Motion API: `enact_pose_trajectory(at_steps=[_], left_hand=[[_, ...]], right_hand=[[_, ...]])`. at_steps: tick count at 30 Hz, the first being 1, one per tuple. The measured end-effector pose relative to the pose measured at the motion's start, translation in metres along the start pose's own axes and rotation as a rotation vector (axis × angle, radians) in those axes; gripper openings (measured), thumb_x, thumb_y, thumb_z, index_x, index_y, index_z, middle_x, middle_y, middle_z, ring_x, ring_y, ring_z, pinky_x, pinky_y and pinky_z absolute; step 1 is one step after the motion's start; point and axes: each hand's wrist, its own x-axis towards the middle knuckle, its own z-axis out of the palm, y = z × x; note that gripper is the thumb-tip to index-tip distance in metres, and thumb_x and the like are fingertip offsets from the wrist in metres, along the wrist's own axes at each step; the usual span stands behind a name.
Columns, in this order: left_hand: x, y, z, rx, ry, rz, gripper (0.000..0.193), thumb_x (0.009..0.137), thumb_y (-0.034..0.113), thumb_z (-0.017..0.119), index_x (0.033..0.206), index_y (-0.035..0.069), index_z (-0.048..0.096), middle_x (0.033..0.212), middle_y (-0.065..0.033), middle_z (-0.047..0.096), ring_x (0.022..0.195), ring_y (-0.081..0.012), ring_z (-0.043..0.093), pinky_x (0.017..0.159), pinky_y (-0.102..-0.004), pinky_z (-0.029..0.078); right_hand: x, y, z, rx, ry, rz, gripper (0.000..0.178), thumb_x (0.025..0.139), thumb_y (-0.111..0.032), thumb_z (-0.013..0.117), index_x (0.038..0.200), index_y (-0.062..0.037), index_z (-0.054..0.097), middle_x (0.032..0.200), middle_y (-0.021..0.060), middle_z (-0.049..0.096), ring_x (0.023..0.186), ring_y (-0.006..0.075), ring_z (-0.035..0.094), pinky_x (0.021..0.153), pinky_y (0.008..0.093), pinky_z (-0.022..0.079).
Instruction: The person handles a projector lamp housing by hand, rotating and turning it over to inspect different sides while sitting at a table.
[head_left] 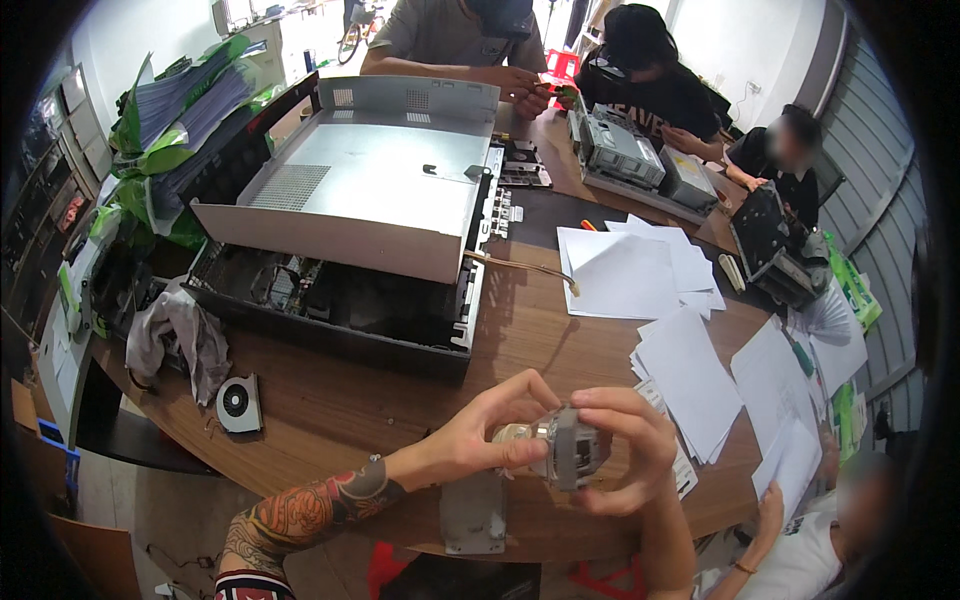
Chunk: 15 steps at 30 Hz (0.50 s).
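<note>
Grey part (572,450), one, held by two hands (488,430) (643,440)

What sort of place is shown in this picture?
Probably an electronics workshop: an opened black metal case and a loose blower fan lie on a wood-grain table, and a small grey component is held above it.

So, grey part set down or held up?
Held up: left hand and right hand grip the grey part from either side, above the table.
</note>
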Motion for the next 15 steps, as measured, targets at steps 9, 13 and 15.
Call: enact_pose_trajectory(at_steps=[9,13,15], left_hand=[[-0.0015,0.0073,0.0027,0.037,-0.007,-0.022,0.052,0.086,0.04,0.071,0.115,0.006,0.045,0.109,-0.0132,0.061,0.106,-0.0174,0.054,0.087,-0.0313,0.043],[0.0011,0.0042,0.0021,0.005,0.045,-0.05,0.063,0.08,0.046,0.075,0.117,0.007,0.043,0.111,-0.0125,0.061,0.103,-0.0154,0.056,0.08,-0.0278,0.047],[0.0004,0.0059,0.0025,-0.069,0.035,-0.115,0.061,0.082,0.046,0.073,0.117,0.007,0.042,0.112,-0.011,0.06,0.103,-0.015,0.055,0.08,-0.0271,0.047]], right_hand=[[0.0001,-0.0035,-0.0009,-0.041,-0.018,-0.019,0.065,0.056,-0.013,0.081,0.116,0.003,0.063,0.12,0.0195,0.061,0.108,0.0315,0.061,0.091,0.0388,0.051],[0.0006,0.0028,0.0003,-0.065,-0.023,-0.015,0.069,0.057,-0.015,0.081,0.12,0.0034,0.061,0.121,0.02,0.06,0.109,0.0326,0.06,0.091,0.0395,0.05],[0.0,0.0034,0.0021,-0.078,-0.014,-0.01,0.07,0.057,-0.016,0.081,0.12,0.004,0.06,0.12,0.0202,0.06,0.109,0.0326,0.06,0.092,0.0396,0.049]])
